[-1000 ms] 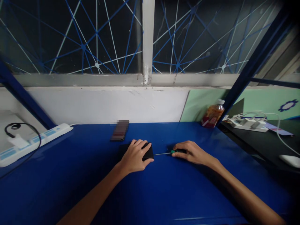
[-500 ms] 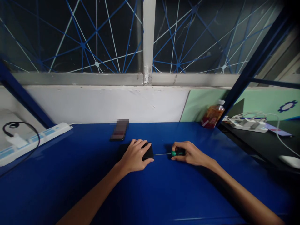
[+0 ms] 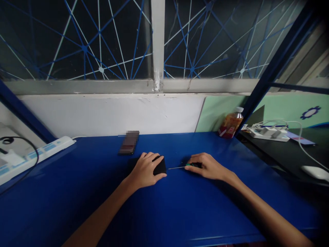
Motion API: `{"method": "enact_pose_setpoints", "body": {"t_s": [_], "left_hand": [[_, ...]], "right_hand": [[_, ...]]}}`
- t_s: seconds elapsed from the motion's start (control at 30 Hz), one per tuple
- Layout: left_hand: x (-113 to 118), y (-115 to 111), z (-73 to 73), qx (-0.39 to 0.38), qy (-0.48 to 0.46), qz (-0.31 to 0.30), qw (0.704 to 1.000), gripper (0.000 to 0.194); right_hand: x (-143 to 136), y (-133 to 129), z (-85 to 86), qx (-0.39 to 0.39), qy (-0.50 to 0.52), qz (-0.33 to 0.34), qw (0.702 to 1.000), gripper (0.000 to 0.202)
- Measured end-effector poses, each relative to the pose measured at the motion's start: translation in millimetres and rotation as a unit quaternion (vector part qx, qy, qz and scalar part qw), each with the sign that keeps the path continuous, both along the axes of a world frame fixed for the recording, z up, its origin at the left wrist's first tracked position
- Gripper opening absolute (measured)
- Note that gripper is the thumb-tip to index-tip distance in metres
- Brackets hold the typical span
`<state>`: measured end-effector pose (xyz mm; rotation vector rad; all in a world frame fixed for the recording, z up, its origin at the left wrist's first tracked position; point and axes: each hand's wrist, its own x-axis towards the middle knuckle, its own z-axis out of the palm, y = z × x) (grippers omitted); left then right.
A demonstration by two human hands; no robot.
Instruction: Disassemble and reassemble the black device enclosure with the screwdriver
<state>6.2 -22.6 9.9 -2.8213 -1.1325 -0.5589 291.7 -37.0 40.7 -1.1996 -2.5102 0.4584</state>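
My left hand (image 3: 147, 170) lies over a flat black box-like object (image 3: 160, 165) on the blue table, its fingers on the top and thumb along the near side. What kind of object it is, I cannot make out. In my right hand (image 3: 205, 166) is a screwdriver (image 3: 188, 166) with a green and black handle, gripped between thumb and fingers. Its thin metal shaft points left, and the tip is at or just short of the black object's right side; whether they touch I cannot tell. My fingers hide most of the handle.
A dark phone-like slab (image 3: 130, 142) lies behind my left hand on the blue table (image 3: 164, 209). At the left edge is a white power strip (image 3: 55, 146) with a black cable. A drink bottle (image 3: 231, 122) stands back right, near another power strip (image 3: 269, 134) and a white mouse (image 3: 315, 172).
The view has shifted slightly, so everything sits a little further left. My right thumb and fingers have turned about the screwdriver handle, covering more of its green part. My left hand keeps its hold.
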Motion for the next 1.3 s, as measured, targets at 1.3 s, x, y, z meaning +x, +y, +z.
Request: {"method": "enact_pose_setpoints", "body": {"t_s": [1.3], "left_hand": [[-9.2,1.5,16.8,-0.010,-0.001,0.051,0.999,0.049]], "right_hand": [[38.7,14.3,4.3,0.085,-0.115,-0.199,0.969,0.057]]}}
